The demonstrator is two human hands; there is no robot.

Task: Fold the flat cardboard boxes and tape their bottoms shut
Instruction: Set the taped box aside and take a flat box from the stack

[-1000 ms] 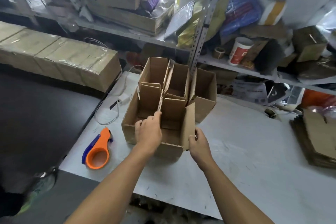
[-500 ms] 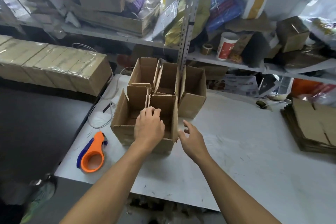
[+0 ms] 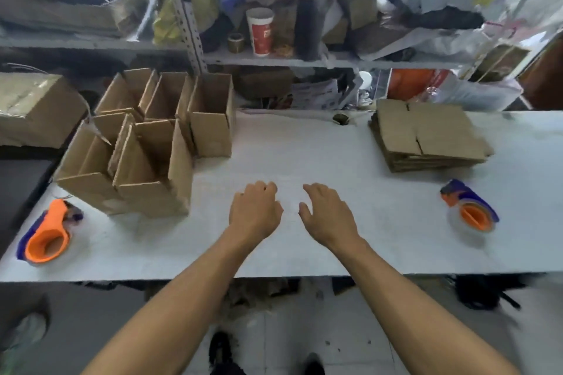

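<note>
Both hands hover empty over the table (image 3: 274, 143), left hand (image 3: 254, 211) loosely curled, right hand (image 3: 327, 213) relaxed; folded boxes (image 3: 152, 143) cluster at ten o'clock, the flat stack (image 3: 426, 134) at two o'clock; next, take only the top sheet, squarely

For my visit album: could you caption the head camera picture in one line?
Both empty hands, left hand and right hand, hover over the white table between folded boxes and flat cardboard stack.
</note>
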